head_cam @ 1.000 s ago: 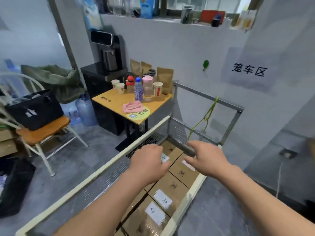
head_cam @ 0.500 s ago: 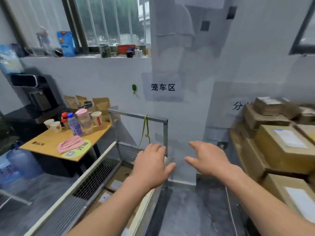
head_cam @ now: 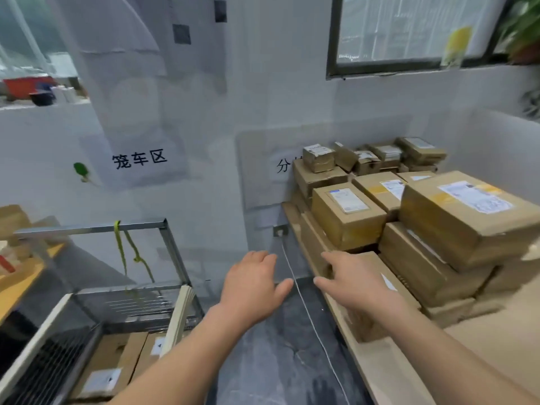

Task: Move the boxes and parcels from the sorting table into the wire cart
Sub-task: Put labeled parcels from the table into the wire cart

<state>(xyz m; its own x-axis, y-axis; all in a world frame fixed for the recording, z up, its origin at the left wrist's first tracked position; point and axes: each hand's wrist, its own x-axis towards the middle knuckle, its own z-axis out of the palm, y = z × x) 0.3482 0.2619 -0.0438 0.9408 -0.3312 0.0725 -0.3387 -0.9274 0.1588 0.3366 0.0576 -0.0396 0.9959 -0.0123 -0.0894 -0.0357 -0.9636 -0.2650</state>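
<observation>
Right hand (head_cam: 355, 283) seemingly touches nearest box (head_cam: 377, 267)

both bare forearms reach toward 12 o'clock; left hand (head_cam: 251, 283) and right hand (head_cam: 352, 277) palm-down, fingers relaxed, apparently holding nothing, thumbs pointing inward.

Two bare hands reach forward, the left hand (head_cam: 251, 283) and the right hand (head_cam: 355, 280). About a dozen brown cardboard boxes (head_cam: 347, 219) fill the frame's right; three labelled cardboard boxes (head_cam: 102, 372) sit lower left in one wire cart (head_cam: 163, 229).
</observation>
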